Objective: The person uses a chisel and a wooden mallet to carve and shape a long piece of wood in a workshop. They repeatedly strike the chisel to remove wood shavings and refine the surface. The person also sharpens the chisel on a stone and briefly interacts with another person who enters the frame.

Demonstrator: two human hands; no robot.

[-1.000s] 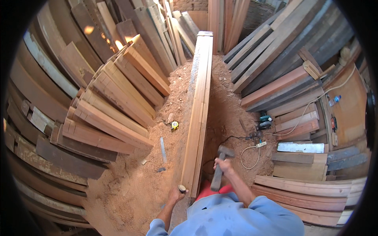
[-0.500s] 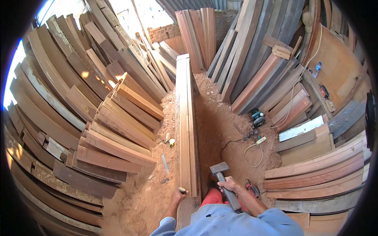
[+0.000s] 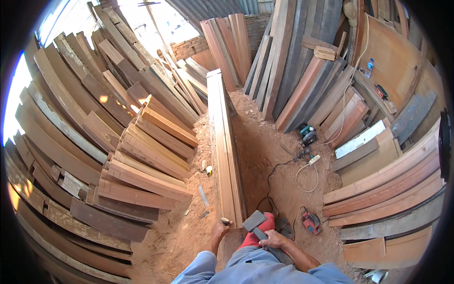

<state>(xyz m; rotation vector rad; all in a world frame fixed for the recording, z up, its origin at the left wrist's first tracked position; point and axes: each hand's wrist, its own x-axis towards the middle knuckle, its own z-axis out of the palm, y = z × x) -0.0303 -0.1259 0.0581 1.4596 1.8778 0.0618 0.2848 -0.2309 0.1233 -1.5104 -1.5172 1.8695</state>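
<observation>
My left hand (image 3: pixel 219 234) is closed around the pale, rounded handle of what looks like a chisel (image 3: pixel 226 221). It is at the near end of a long planed timber (image 3: pixel 223 156), by its left edge; the blade is hidden. My right hand (image 3: pixel 275 240) grips the thick handle of a mallet (image 3: pixel 255 221). The mallet's grey, blocky head is just right of the timber's near end, apart from the chisel, over my red-clothed leg (image 3: pixel 266 226). The timber lies lengthwise away from me on a raised support.
Stacked planks (image 3: pixel 146 163) stand at left, more boards (image 3: pixel 378 189) at right. On the sawdust floor lie a green power tool (image 3: pixel 308 136), a red power tool (image 3: pixel 310 222), a cord connector (image 3: pixel 314 160), and a metal strip (image 3: pixel 203 195). A bottle (image 3: pixel 369 68) is far right.
The mallet has come left, its head closer to the timber's near end and the chisel. My left hand keeps its grip there. The view has shifted, and the red power tool shows more fully.
</observation>
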